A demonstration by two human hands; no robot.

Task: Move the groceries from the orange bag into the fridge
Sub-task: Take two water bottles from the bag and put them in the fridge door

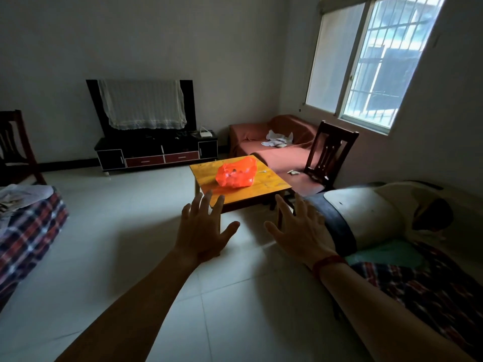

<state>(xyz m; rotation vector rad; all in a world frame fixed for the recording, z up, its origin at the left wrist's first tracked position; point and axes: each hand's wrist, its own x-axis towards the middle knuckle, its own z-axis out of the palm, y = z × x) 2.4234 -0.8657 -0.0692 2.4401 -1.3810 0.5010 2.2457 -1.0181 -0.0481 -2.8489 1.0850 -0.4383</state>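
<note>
Your two bare arms stretched forward over the tiled floor, your left hand (202, 232) and right hand (300, 231) palms down, fingers spread, holding nothing, beyond them the orange bag (236, 172) sitting on the small wooden table (271, 188)

Beyond the left fingers (206, 202), the bag (236, 175) is too crumpled and small to show what lies inside. Those fingers cover part of the table's (271, 188) near edge; the right fingers (300, 205) cover the space below its near corner. Far past the fingers, a cloth (142, 104) hides most of the TV (188, 105). White scraps (278, 139) on the sofa (261, 148), beyond the right fingers, are too small to name. Far left of the left fingers, a chair (9, 142) is cut by the frame's edge. Both forearms (146, 296) run off the bottom.
</note>
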